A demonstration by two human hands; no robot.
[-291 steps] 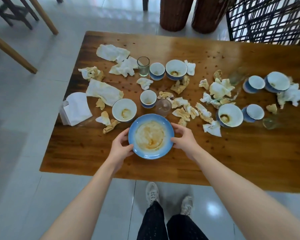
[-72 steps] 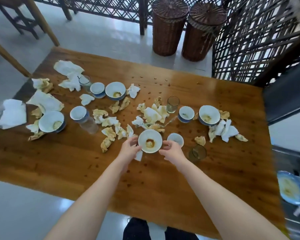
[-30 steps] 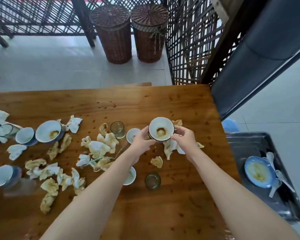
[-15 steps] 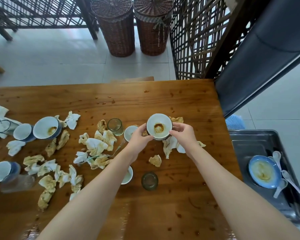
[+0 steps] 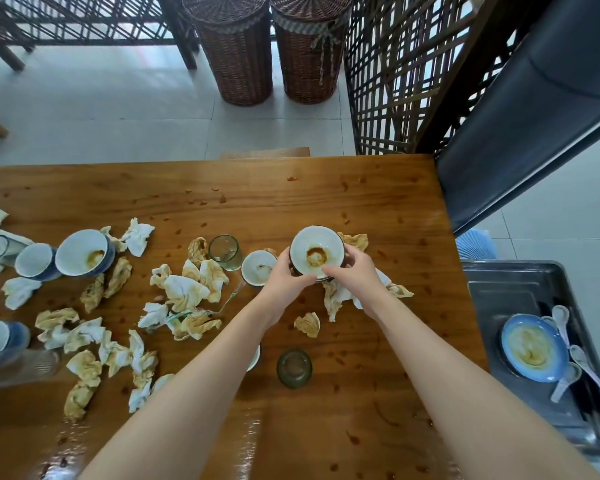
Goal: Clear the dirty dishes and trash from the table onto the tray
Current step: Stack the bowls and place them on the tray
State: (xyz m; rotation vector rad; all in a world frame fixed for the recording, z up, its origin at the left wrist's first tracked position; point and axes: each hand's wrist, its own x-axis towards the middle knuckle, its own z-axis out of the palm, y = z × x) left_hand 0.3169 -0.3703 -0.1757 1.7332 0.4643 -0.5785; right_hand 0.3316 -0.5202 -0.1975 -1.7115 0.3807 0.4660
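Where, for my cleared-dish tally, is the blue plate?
Head view, far right: the blue plate lies on the metal tray beside the table, white spoons alongside.

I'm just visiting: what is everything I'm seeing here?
table: one, brown wood, centre
stained bowl: one, white inside, in both hands
second bowl: one, white inside, blue outside, table's left
cups: four, white inside, scattered on table; one partly hidden
glasses: four, clear, two mid-table, two at left edge
crumpled napkins: many, white stained brown, strewn on table
tray: one, grey metal, right of table
plate: one, blue, on tray
spoons: at least three, white, beside plate
wicker baskets: two, brown, floor beyond table
left hand: one, grips stained bowl's left side
right hand: one, grips its right side
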